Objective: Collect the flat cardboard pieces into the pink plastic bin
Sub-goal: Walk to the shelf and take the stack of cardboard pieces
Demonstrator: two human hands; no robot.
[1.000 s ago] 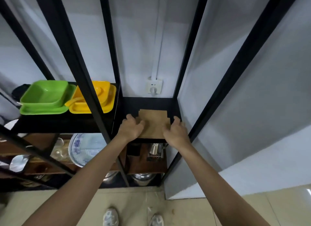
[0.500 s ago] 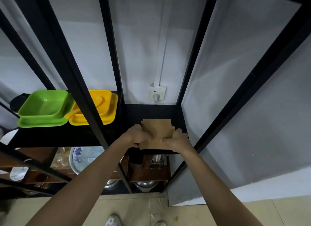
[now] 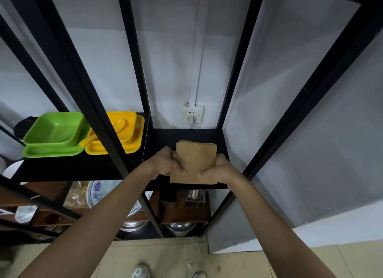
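Observation:
A stack of flat brown cardboard pieces (image 3: 194, 161) sits over the black shelf (image 3: 186, 135) in the narrow right bay of a black metal rack. My left hand (image 3: 167, 163) grips the stack's left edge, thumb on top. My right hand (image 3: 217, 170) grips its right edge, thumb on top near the front corner. The stack's near end is tilted up toward me. No pink plastic bin is in view.
Black rack uprights (image 3: 132, 49) frame the bay on both sides. A green dish set (image 3: 51, 134) and a yellow dish set (image 3: 124, 132) stand on the left shelf. A wall socket (image 3: 192, 116) is behind. Plates and metal pots (image 3: 132, 224) fill lower shelves.
Both hands went from resting on the cardboard's sides to gripping it, thumbs on top, and squared the pieces into one stack. The stack came toward the shelf's front edge.

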